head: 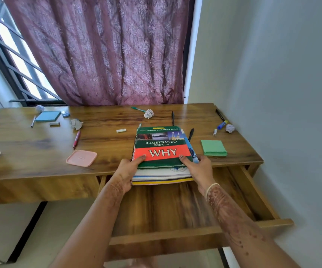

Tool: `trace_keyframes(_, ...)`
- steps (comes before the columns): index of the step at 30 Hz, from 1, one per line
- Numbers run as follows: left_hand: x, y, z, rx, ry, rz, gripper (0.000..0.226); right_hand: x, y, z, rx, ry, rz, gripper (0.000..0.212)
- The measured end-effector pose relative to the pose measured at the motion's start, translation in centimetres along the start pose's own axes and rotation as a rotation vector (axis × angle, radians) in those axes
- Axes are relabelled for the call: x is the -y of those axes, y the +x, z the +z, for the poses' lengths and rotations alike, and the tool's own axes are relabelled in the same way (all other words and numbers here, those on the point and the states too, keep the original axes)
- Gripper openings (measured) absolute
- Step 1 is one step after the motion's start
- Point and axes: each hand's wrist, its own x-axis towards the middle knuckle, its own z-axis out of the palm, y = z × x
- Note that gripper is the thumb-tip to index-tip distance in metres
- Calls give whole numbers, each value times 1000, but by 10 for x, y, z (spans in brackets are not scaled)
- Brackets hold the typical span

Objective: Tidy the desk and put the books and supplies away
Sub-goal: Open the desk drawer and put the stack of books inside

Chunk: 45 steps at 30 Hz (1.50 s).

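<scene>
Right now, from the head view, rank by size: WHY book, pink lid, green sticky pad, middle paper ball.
1. WHY book
2. pink lid and green sticky pad: too alike to rank
3. paper ball, though farthest away

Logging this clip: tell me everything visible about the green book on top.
The green book is spiral-bound along its left edge, glossy, with a red band reading WHY and a row of small photos. It lies flat atop a stack at the desk's front edge, above the open drawer. The left hand and right hand grip the stack, thumbs on its cover.
</scene>
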Motion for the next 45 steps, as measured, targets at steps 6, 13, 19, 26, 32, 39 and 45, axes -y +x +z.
trace_keyframes(6, 35, -78, 5, -12, -47, 16, 52, -17, -82, -44, -41, 79, -21, 38)
trace_keyframes(13, 83, -131, 13, -48, -98, -73, 79, -32, -143, -90, -65, 60, 17, 43)
trace_keyframes(19, 105, -150, 21, -34, -120, -157, 86, -46, -160, -109, -100, 20, 86, 44)
trace_keyframes(26, 116, -143, 38, -59, -125, -179, 82, -49, -148, -120, -85, -31, 109, 39)
trace_keyframes(32, 116, -116, 57, -60, -81, -191, 60, -52, -112, -125, -55, -139, 142, 34)
trace_keyframes(39, 120, -62, 87, -22, -53, -259, 49, -57, -49, -132, -39, -264, 204, 29)
trace_keyframes(45, 144, -9, 121, 16, 150, -265, 60, -82, -2, -151, -64, -428, 247, 46)
